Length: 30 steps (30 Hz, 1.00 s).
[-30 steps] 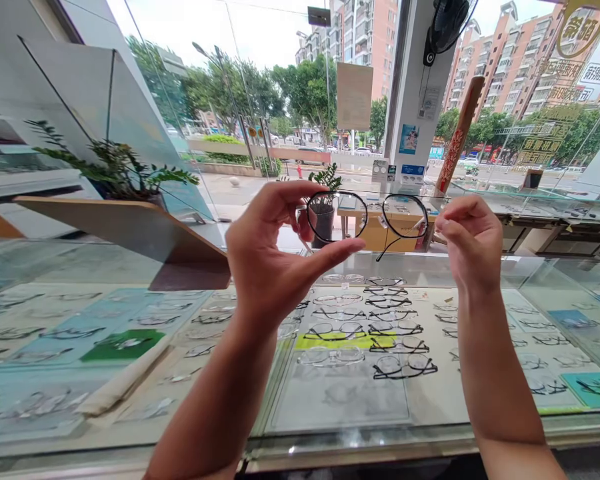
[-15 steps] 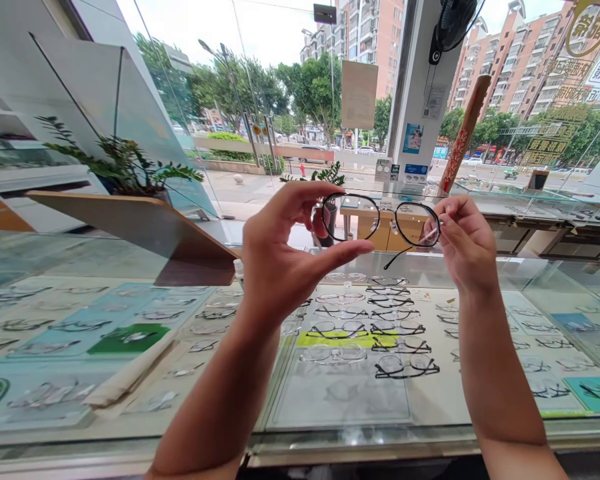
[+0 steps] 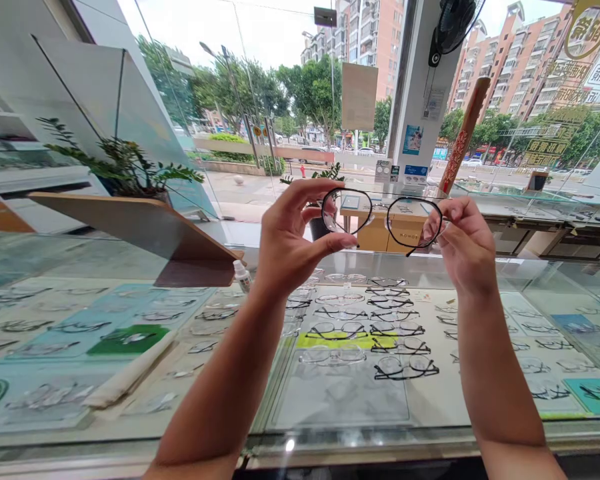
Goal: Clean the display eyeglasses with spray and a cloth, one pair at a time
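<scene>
A pair of round, black-rimmed eyeglasses [image 3: 391,223] is held up above the glass counter, its lenses side by side. My left hand [image 3: 300,233] is at the left lens, thumb below and fingers above and behind the rim. At the outer edge of the right lens, my right hand [image 3: 463,240] pinches the frame with thumb and fingers. Below them, rows of eyeglasses [image 3: 405,367] lie inside the glass display case [image 3: 340,407].
A small white spray bottle [image 3: 241,276] stands left of my left forearm. Farther left are a slanted wooden board [image 3: 130,223] and a potted plant [image 3: 125,163]. A rolled cloth [image 3: 130,373] lies at the lower left. A red-patterned pole [image 3: 465,137] leans beyond my right hand.
The eyeglasses have turned, so both lenses face more squarely and the temple tips show less. My left hand has shifted slightly right, uncovering the spray bottle.
</scene>
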Available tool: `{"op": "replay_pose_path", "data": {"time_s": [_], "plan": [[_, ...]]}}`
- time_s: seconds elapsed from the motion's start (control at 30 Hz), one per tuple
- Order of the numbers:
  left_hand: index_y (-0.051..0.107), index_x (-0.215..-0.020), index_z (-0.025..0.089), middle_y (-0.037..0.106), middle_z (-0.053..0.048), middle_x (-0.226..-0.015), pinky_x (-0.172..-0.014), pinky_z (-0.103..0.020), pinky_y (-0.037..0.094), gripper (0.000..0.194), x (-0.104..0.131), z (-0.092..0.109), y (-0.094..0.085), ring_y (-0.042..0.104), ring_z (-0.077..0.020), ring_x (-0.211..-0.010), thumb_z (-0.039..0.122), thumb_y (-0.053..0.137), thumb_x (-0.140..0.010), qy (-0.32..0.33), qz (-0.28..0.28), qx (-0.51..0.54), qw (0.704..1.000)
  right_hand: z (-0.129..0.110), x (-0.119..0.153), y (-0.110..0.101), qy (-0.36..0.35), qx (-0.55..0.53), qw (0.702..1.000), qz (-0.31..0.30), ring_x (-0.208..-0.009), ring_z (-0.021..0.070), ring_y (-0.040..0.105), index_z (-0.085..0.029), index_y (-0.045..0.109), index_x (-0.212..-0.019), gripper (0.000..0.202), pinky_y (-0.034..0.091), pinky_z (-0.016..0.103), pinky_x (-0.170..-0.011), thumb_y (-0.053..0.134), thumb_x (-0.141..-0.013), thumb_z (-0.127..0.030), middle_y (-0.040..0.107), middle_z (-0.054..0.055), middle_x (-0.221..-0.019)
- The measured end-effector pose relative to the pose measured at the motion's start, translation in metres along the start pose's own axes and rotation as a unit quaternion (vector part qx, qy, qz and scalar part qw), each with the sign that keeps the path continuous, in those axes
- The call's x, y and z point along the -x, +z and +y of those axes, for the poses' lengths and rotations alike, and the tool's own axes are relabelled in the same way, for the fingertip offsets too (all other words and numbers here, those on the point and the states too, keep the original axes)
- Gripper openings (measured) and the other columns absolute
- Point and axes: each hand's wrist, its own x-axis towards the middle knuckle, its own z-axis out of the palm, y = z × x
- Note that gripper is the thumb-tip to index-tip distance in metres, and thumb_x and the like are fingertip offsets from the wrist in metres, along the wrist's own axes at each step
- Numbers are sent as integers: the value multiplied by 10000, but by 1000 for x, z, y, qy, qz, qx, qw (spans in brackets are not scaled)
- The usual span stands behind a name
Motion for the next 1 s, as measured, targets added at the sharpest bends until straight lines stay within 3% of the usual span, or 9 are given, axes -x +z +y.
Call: {"op": "replay_pose_path", "data": {"time_s": [0.3,0.57,0.7,0.83,1.0], "plan": [[669,-1162,283,658,-51,-1107,-752,-364,543,565,14,30,8,627,-241,-1082,612,874,-751,19,56,-85,995,15,-2,-2,-9,6,998,57,-721,131,546,-271,526,-916,240,519,275,-655,736,-890,-383,512,-13,-834],[669,-1187,286,654,-51,-1125,-825,-360,569,568,13,30,7,624,-241,-1122,591,877,-756,13,53,-79,995,16,-1,-2,0,-20,998,64,-695,122,556,-268,566,-914,253,505,264,-637,784,-870,-387,521,-25,-794],[686,-1223,314,638,-49,-1183,-885,-351,593,620,8,17,2,616,-240,-1147,616,887,-720,38,52,-45,997,13,-2,1,-1,-12,998,62,-696,125,561,-267,553,-906,320,513,273,-646,806,-852,-455,524,-26,-784],[682,-1268,348,630,-45,-1214,-880,-331,623,680,0,-11,0,639,-243,-1158,660,879,-697,105,60,9,993,7,-2,5,7,-3,997,74,-690,131,555,-267,534,-881,403,522,287,-645,827,-814,-535,510,-29,-773],[656,-1298,360,634,-48,-1223,-912,-350,640,709,-6,-41,-1,661,-249,-1179,708,843,-710,127,39,52,990,0,-1,8,-4,-34,998,60,-667,112,549,-262,532,-869,403,507,270,-625,846,-816,-509,502,-38,-772]]}}
